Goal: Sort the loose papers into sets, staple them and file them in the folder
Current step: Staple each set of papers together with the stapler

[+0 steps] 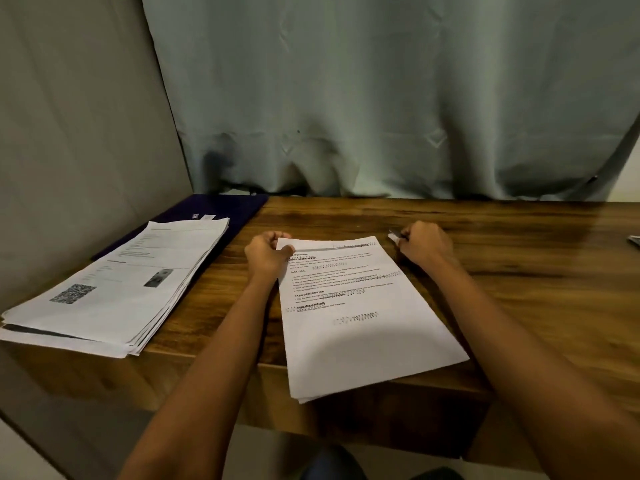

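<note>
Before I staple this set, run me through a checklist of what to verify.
1. Left hand pinches the paper set at its top-left corner: ok.
2. Sheets squared: not ok, lower edges look slightly offset.
3. Right hand grips a small tool; whether it is the stapler: cannot tell.
4. Tool at the pinched corner: not ok, it sits beyond the set's top-right corner.
5. Folder free for filing: not ok, the loose pile lies on it.

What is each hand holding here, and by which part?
The left hand pinches the paper set at its top left corner. The right hand grips a small pale object, mostly hidden; its kind cannot be told.
</note>
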Demonstrator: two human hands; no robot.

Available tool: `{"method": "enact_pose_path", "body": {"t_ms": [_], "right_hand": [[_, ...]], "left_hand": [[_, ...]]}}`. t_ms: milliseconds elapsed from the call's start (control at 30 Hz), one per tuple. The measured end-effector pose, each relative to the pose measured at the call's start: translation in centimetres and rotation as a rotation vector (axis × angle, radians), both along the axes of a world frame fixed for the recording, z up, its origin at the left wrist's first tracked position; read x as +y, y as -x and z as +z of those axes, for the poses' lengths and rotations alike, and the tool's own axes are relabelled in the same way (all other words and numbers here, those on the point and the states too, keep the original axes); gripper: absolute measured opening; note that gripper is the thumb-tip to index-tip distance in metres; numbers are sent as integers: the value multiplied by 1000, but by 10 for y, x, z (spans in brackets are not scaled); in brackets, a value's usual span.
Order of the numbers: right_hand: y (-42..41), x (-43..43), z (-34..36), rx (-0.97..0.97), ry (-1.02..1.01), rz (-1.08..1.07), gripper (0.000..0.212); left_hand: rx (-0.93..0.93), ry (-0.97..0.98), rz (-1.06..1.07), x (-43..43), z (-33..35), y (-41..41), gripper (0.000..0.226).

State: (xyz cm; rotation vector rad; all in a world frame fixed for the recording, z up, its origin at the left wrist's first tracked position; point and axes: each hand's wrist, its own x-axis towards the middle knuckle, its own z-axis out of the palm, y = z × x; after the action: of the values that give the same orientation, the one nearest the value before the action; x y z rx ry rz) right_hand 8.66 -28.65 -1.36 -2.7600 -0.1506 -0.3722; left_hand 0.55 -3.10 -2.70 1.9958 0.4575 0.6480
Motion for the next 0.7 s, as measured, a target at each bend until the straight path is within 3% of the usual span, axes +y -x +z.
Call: {"method": "enact_pose_path", "body": {"t_ms": [233, 400, 533, 633, 700], "right_hand": [[5, -10, -9, -33, 59, -89, 27], [14, -13, -12, -67, 103, -74, 42], [38, -16, -1, -147, -177, 42, 39], [77, -20, 6, 27, -378, 175, 32], [104, -27, 3, 152, -394, 248, 42]], "left_hand": [[48, -146, -37, 3, 5, -13, 17], [59, -216, -28, 5, 3, -14, 31], [183, -296, -103, -2, 9, -3, 64], [304, -299, -160, -13, 19, 16, 77], [336, -277, -193, -24, 26, 38, 79]]}}
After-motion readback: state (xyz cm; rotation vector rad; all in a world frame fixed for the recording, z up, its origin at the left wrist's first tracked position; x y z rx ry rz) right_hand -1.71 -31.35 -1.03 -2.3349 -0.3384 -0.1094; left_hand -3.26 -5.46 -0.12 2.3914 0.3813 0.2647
